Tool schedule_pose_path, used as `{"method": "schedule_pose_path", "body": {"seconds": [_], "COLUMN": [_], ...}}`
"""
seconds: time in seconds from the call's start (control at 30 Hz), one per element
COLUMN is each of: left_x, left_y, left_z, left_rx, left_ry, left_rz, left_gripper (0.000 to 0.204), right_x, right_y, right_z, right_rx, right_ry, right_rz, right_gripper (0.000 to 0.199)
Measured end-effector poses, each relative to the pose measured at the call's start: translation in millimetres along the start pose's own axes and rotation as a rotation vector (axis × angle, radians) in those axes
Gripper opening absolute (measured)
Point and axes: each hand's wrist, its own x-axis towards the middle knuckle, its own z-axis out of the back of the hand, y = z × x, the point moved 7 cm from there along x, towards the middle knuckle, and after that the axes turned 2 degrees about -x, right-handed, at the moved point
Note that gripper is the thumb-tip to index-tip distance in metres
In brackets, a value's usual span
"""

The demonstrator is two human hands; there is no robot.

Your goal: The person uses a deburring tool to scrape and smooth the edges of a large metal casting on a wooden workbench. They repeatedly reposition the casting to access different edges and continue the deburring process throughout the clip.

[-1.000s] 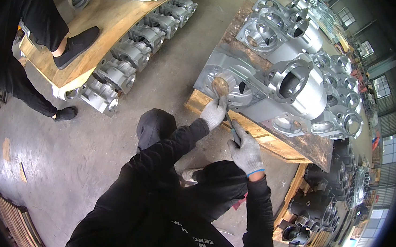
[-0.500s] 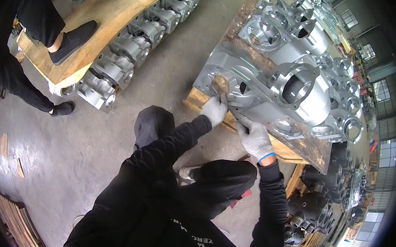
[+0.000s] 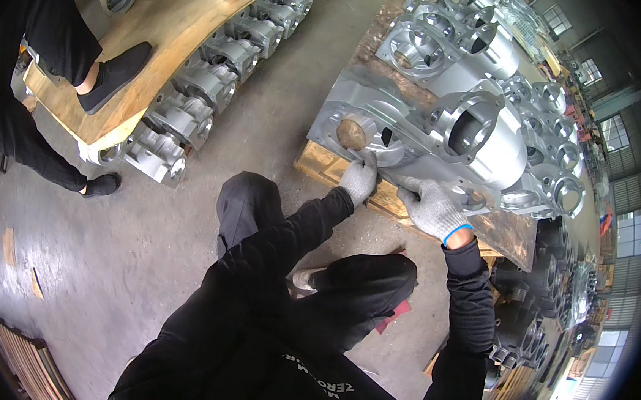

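Close by the near edge of a wooden pallet (image 3: 329, 166), the grey-gloved left hand (image 3: 360, 179) and right hand (image 3: 435, 210) meet a silver metal housing (image 3: 430, 166); I can't tell what their fingers hold.

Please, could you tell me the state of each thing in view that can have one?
Left hand: gloved, fingers bent at the metal part; grip unclear.
Right hand: gloved, beside the metal part; grip unclear.
Metal part: on the right board, round hole uncovered.
Other person's upper shoe: on the left board.
Lower shoe: on the floor.
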Motion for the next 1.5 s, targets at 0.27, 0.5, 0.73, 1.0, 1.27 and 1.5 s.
{"method": "schedule_pose_path", "body": {"seconds": [0.27,0.5,0.73,1.0,1.27,1.5], "left_x": [-11,-12,-26,-9,-77,-168], "left_y": [-13,-7,-25,-7,-142,-327], "left_z": [-9,-3,-26,-11,39,-60], "left_rx": [-0.083,-0.255,-0.299,-0.174,1.21,0.394], "left_ry": [0.064,0.034,0.281,0.275,-0.048,-0.032], "left_rz": [0.062,0.04,0.123,0.068,-0.571,-1.596], "left_gripper": [0.066,0.06,0.057,0.049,0.054,0.045], "right_x": [-10,-19,-40,-38,-65,-105], "right_y": [22,23,30,17,-4,-6], "right_z": [23,18,-3,-16,-69,-163], "right_rx": [-0.163,-0.032,-0.245,0.139,0.522,0.841], "right_ry": [0.014,-0.077,-0.277,-0.201,-0.328,-0.287], "right_rz": [0.049,0.122,0.072,-0.059,-0.089,-0.21], "right_gripper": [0.031,0.03,0.024,0.031,0.042,0.046]}}
